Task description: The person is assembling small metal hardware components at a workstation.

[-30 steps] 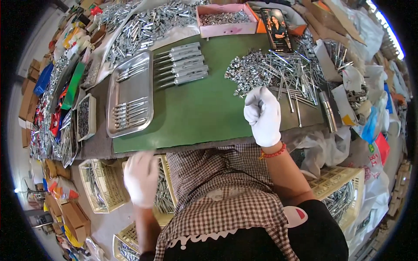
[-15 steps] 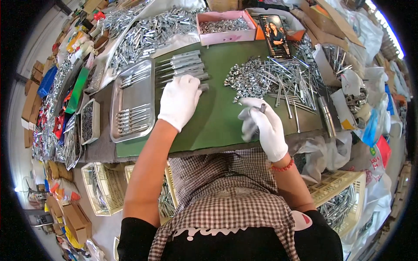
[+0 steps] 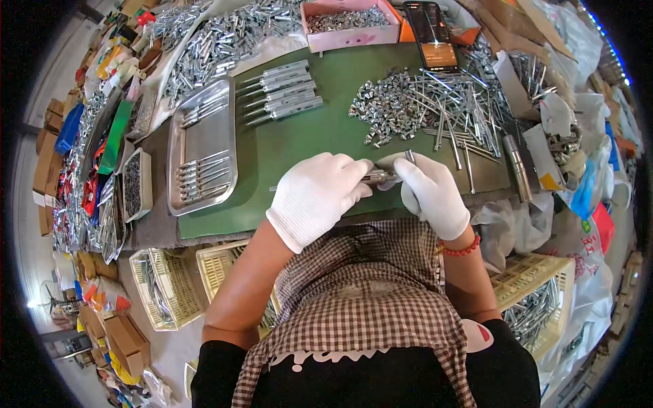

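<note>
Both hands wear white gloves and meet over the near edge of the green mat [image 3: 272, 153]. My left hand [image 3: 320, 194] is closed around a metal tube [image 3: 376, 177] lying level; a thin rod tip pokes out left of the glove. My right hand [image 3: 435, 190] grips a short grey metal rod [image 3: 409, 156] that stands up between thumb and fingers, its fingertips at the tube's right end. The fingers hide how tube and rod meet. Farther left, several metal tubes with thin rods [image 3: 289, 95] lie side by side.
A steel tray [image 3: 233, 156] with slim metal rods stands left. Small metal fittings [image 3: 384, 109] and long pins [image 3: 462, 115] are heaped at right, near a thick metal cylinder [image 3: 517, 166]. Behind are a pink box [image 3: 350, 39] of small parts and a phone [image 3: 442, 58].
My left hand has left the row of tubes and come nearer and right, now with a tube in it. My right hand has moved slightly right and nearer; its short rod now stands at the tube's end.
</note>
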The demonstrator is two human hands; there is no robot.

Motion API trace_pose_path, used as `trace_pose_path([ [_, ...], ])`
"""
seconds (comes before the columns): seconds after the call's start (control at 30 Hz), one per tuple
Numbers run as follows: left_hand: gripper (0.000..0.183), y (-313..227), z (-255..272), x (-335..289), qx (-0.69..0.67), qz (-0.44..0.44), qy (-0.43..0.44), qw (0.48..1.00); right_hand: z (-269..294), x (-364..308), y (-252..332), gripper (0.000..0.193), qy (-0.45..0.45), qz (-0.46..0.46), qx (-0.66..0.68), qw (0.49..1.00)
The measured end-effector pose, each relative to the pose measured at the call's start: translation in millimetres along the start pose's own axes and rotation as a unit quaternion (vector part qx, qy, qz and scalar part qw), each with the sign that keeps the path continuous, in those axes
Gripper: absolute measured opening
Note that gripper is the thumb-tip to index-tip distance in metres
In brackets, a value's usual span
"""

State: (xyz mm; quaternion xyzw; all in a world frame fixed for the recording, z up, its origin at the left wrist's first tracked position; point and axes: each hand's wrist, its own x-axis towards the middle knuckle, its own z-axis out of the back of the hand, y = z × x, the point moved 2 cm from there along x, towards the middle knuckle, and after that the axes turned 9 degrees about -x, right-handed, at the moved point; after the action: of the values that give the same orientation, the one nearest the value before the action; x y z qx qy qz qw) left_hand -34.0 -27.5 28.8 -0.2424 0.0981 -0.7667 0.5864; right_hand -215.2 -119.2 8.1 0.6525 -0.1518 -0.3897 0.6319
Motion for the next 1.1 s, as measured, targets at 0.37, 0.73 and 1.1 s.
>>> trace_pose_path([
  [0.37, 0.028, -3, -6, -7, -0.036, 0.012, -0.062, 0.997, 4, 3, -11, 0.022, -0.061, 0.091, -0.217, 0.970],
  [0.73, 0.020, -14, -29, -10, 0.054, 0.113, -0.064, 0.990, 68, 79, 31, 0.015, -0.310, 0.263, -0.570, 0.714],
  [1.1, 0.020, -14, -30, -10, 0.057, 0.121, -0.057, 0.989, 74, 136, 45, 0.017, -0.187, 0.244, -0.660, 0.686],
])
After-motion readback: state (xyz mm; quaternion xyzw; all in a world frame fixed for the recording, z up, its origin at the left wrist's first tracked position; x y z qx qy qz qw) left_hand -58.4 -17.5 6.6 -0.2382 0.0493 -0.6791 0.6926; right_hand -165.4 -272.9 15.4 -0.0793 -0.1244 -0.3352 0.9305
